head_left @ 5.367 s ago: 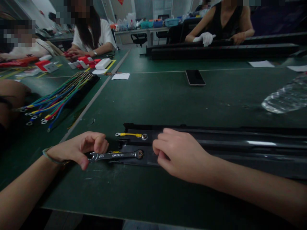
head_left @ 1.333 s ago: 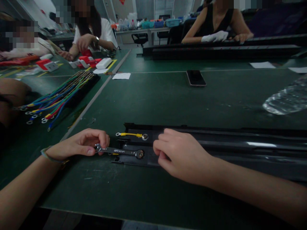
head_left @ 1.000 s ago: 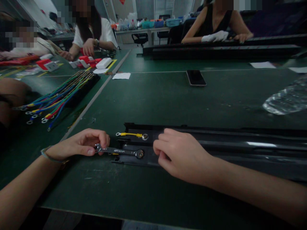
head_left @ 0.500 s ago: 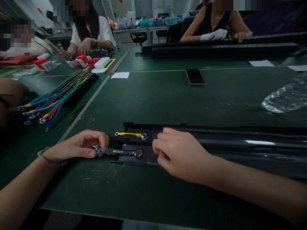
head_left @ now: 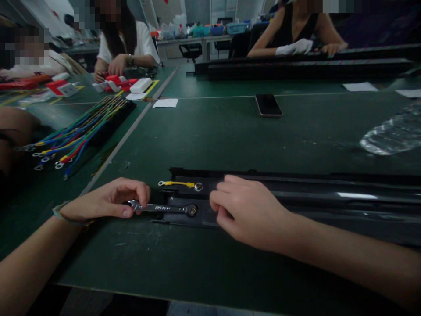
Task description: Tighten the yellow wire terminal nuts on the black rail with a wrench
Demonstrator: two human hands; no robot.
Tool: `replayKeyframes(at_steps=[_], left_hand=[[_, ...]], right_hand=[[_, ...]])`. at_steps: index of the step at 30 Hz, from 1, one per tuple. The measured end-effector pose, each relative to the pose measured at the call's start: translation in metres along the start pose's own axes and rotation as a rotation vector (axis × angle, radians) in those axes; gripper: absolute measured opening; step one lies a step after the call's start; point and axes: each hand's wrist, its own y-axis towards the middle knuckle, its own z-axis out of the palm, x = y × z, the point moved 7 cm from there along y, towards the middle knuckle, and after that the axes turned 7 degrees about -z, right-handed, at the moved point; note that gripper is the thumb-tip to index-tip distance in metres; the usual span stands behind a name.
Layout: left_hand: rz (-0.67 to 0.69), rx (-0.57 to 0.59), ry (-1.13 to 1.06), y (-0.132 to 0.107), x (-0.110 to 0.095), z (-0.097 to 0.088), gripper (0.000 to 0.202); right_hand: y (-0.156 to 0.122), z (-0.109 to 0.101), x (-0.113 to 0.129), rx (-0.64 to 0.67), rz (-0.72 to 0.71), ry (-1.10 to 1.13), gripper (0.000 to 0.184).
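Note:
My left hand (head_left: 123, 199) pinches the open jaw end of a silver combination wrench (head_left: 164, 208). The ring end of the wrench sits around a small fastener (head_left: 193, 211) in the near channel of a long black rail (head_left: 210, 216). Just to the right, my right hand (head_left: 245, 208) rests over the rail with its fingers curled; whatever they hold, if anything, is hidden. In the far channel, a short yellow wire (head_left: 179, 184) with ring terminals is fixed at its right end by a bolt (head_left: 198, 187), and its other end sticks out past the rail.
Colored cables (head_left: 88, 127) with ring terminals lie in a bundle at left. A phone (head_left: 269, 105), a paper slip (head_left: 165, 103) and a clear plastic bottle (head_left: 391, 134) are on the green table (head_left: 210, 131). Co-workers sit across it, one behind another black rail (head_left: 296, 68).
My hands, the wrench and the rail hold nearly the same positions. At the back left, a co-worker's hand has moved slightly right, toward the red and white parts.

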Motion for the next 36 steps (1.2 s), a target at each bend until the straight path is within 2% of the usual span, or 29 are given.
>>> replayKeyframes(at_steps=[10, 25, 36], left_hand=[[0.034, 0.007, -0.126, -0.0006, -0.0068, 0.0008, 0.026], [0.053, 0.000, -0.139, 0.0002, -0.0080, 0.0008, 0.022], [0.015, -0.005, -0.082, -0.0023, -0.0024, -0.0013, 0.024]], right_hand=[[-0.0002, -0.0017, 0.0004, -0.003, 0.000, 0.009, 0.009], [-0.0003, -0.0008, 0.0004, -0.003, -0.001, -0.001, 0.009], [-0.0002, -0.0010, -0.0001, 0.000, 0.005, 0.012, 0.009]])
